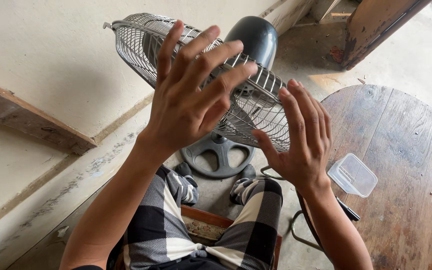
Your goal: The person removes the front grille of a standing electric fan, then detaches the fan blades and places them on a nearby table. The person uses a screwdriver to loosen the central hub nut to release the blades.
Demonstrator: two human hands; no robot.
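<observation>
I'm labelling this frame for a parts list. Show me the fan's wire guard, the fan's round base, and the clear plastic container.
wire guard (261, 107), head view, on the grille right of the left hand.
round base (216, 159), head view, on its spoked top.
clear plastic container (352, 175), head view, on its lid.

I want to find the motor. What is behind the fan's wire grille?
Behind the wire grille sits a dark grey rounded motor housing. The blades are barely visible through the wires, and the left hand covers the grille's middle.

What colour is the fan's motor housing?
Dark grey motor housing, glossy, clearest in the head view.
</observation>
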